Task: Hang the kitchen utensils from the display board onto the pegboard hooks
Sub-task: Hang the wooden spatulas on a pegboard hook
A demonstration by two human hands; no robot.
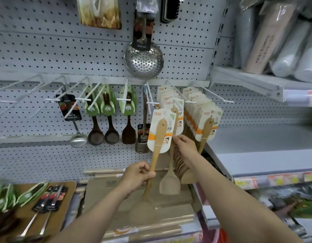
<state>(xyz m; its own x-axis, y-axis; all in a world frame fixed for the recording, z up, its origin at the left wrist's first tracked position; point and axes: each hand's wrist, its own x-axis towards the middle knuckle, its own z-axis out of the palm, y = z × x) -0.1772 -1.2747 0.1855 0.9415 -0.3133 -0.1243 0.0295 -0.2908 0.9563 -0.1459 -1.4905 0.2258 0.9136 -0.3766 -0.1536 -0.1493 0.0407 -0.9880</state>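
Down at the far left, on the counter, sits the display board [69,185], a brown slab carrying green-carded spoons [27,194] and steel ladles [46,207] laid flat, waiting their turn. Up on the pegboard [46,50] the leftmost hooks [29,88] stand bare, then comes a hung steel ladle [78,137], two dark wooden spoons [103,135] in green sleeves, a dark spatula [128,134] and a whisk-like utensil [143,135]; a big perforated skimmer [143,59] dangles above them.

Now to the action, centre frame! The left hand [136,178] has its fingers curled tight around the lower handle of a bamboo spatula [158,146], blade pointing down, white-and-orange backing card [160,130] up top. Held low like that, the card end is free to be steered toward a hook, and it looks raised to hook height for exactly that reason.

Just right of it, the right hand [185,143] reaches into the row of identical bamboo spatulas [171,120] already hanging, fingers bent and pinching or nudging the front card's lower edge (whether it truly grips I cannot tell). My read: it is steadying or parting the stock to make room on the peg.

Further right, a second packed hook of carded bamboo spatulas [204,123], then a shelf of wrapped rolls [283,41]. The hanging hole has not met the peg yet; lining it up is the fiddly bit.
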